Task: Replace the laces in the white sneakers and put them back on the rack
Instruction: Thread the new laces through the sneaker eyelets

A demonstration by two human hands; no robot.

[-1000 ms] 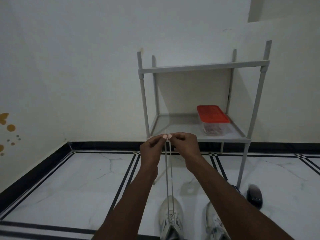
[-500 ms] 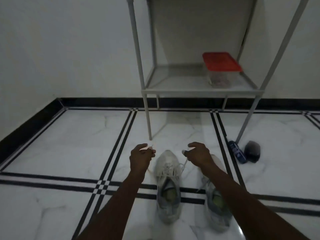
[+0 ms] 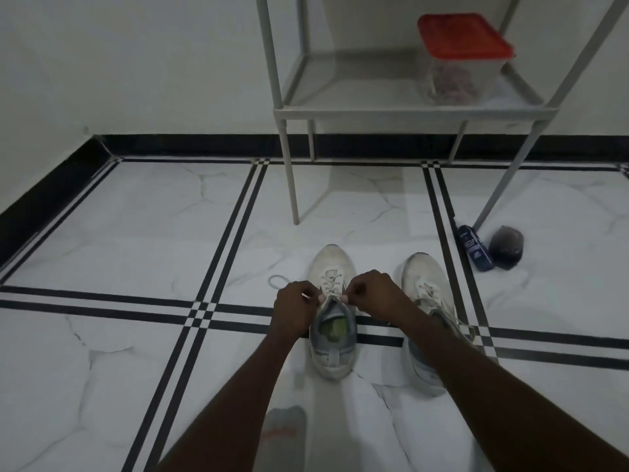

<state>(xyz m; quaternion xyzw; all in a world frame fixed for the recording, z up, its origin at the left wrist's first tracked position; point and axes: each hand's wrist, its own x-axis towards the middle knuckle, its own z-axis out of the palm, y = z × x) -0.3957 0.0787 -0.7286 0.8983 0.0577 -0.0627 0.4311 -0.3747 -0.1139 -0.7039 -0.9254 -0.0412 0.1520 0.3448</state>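
The sneaker being laced (image 3: 332,311) lies at lower centre of the frame, its long axis running straight away from the person, toe toward the rack (image 3: 413,112) in the upper right; both hands sit right over its top eyelets, neither nearer than the other. The left hand (image 3: 295,310) and right hand (image 3: 372,292) are curled, close together, each pinching one end of the lace (image 3: 329,284) just above the tongue. The second sneaker (image 3: 425,301) stands just beside it, to the right.

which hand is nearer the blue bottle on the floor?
Right. The right hand is over the sneaker, closer to the blue bottle; the left hand sits farther left.
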